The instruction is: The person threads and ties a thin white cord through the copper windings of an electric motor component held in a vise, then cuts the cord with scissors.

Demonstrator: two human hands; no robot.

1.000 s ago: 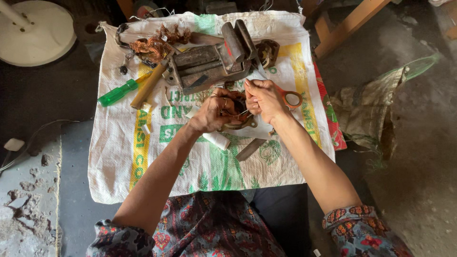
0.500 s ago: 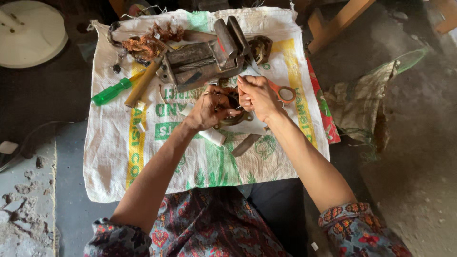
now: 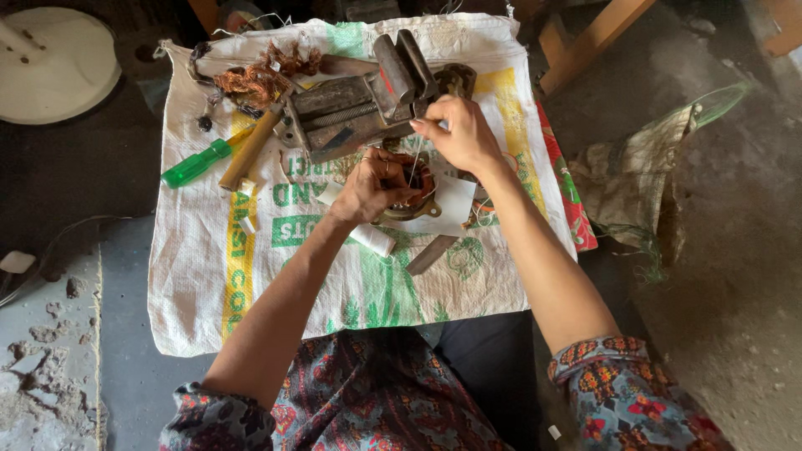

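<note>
My left hand [image 3: 373,184] grips a small round coil of copper winding [image 3: 415,196] in a metal ring, resting on a white woven sack [image 3: 276,250]. My right hand [image 3: 455,134] is raised above it, fingers pinched on a thin white thread [image 3: 413,167] that runs down to the coil. A white spool [image 3: 372,240] lies just below my left wrist. A knife blade [image 3: 431,255] lies on the sack under the coil.
A metal bench vise [image 3: 359,104] sits at the sack's far side, with a tangle of copper wire [image 3: 251,83], a green-handled screwdriver [image 3: 196,163] and a wooden handle [image 3: 248,150] to its left. A white round plate [image 3: 50,63] lies far left; a cloth bag [image 3: 643,184] right.
My right hand has lifted up and away from the coil toward the vise, drawing the thread taut. My left hand stays on the coil.
</note>
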